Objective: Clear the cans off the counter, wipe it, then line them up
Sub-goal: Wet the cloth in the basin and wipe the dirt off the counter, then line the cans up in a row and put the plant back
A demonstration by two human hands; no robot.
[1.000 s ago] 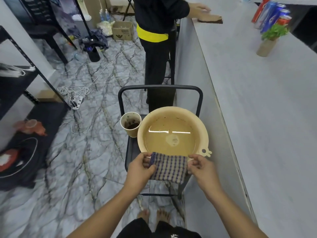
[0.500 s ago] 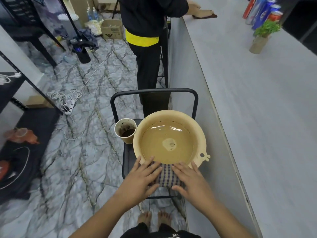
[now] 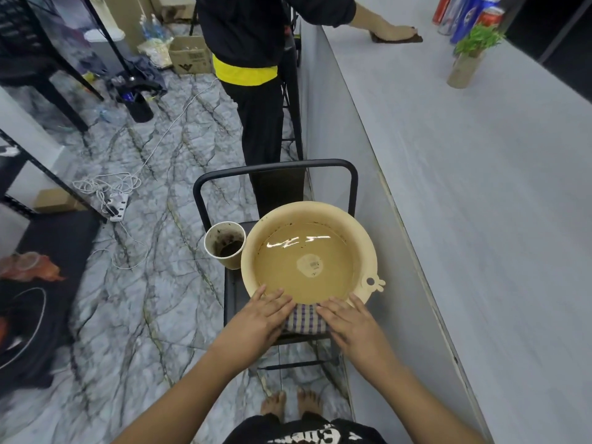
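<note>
Both hands have gone from pinching the checked cloth (image 3: 306,318) up by its corners to lying flat on it, left hand (image 3: 260,318) and right hand (image 3: 351,325) spread wide, pressing it on the basin (image 3: 256,248) rim at 6 o'clock. The cans (image 3: 466,14) stand together far off at 1 o'clock on the counter (image 3: 480,203). I think wiping is done and lining up is left.

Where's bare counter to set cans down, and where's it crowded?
Free: the broad counter stretch from the potted plant toward the camera, right of the basin. Crowded: the far end, where the cans cluster behind the plant and another person's hand presses a dark cloth.
</note>
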